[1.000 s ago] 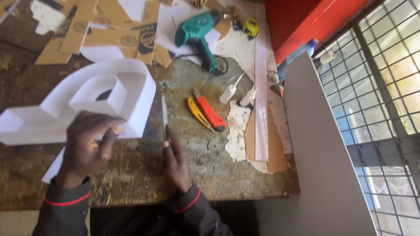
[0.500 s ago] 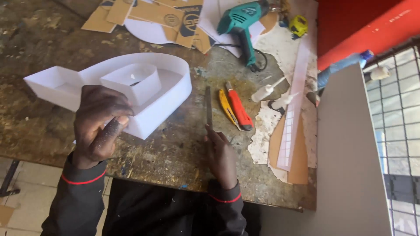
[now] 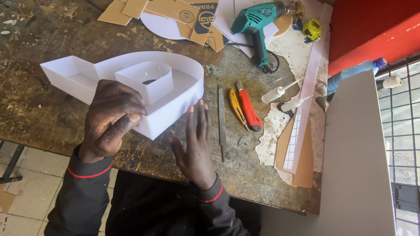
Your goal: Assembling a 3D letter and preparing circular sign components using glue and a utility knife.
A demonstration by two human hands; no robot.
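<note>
From the head camera, looking down: the left hand [image 3: 111,116] is closed on the near wall of a white channel letter [image 3: 131,87], a curved shell of thin sheet with a small boxed island inside, which rests on the worktop [image 3: 43,35] at the left. The right hand [image 3: 196,142] is open and holds nothing, its fingers spread, the fingertips touching the letter's curved right wall.

The letter looks mostly built: outer wall, inner box and floor all stand in place. Whether the seams are bonded I cannot tell.

Just right of the open hand lies a flat metal file [image 3: 222,120], then a yellow utility knife [image 3: 236,108] and a red utility knife [image 3: 249,109] side by side. Two white glue bottles [image 3: 280,92] lie beyond them, near a long white strip [image 3: 306,87]. A teal power drill [image 3: 258,22] sits at the far edge among cardboard offcuts [image 3: 175,11]. The worktop is scarred, stained wood. A red wall [image 3: 372,26] and a barred window [image 3: 404,113] close the right side.
</note>
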